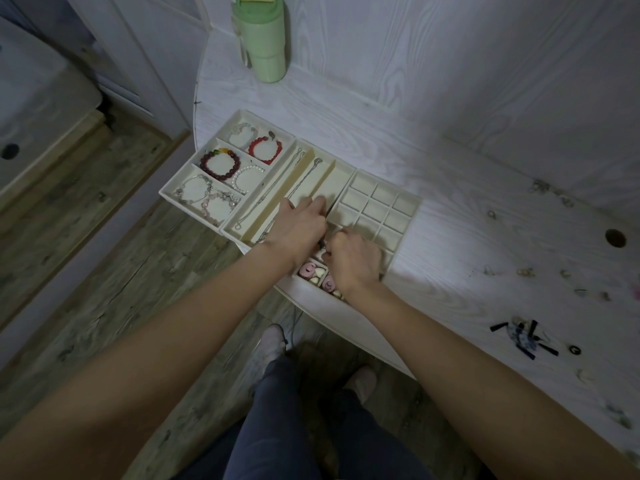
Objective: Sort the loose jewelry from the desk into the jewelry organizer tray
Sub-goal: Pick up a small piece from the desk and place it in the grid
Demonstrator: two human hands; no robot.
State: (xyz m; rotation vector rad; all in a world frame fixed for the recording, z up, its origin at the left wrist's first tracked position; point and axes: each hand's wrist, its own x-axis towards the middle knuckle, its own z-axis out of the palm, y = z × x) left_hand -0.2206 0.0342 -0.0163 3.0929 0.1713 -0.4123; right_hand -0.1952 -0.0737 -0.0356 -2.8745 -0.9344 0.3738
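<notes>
White wood-grain surface (450, 140) above a plank floor (104, 278); a green tumbler (265, 39) stands at its rear. The organizer tray (408, 216) sits at the near-left edge. Left hand (299, 225) and right hand (353, 259) meet over it, fingers curled; any grasped item is hidden. Loose jewelry (526, 271) lies well right of both.

We counted three trays (412, 216) on the surface (450, 161), set side by side. The left one held six bracelets (220, 164), the middle one three long slots with chains (304, 181). One green bottle (263, 39) stood behind them. Two hands (298, 226) were over the trays. We could not count the small loose pieces (526, 271) at the right.
</notes>
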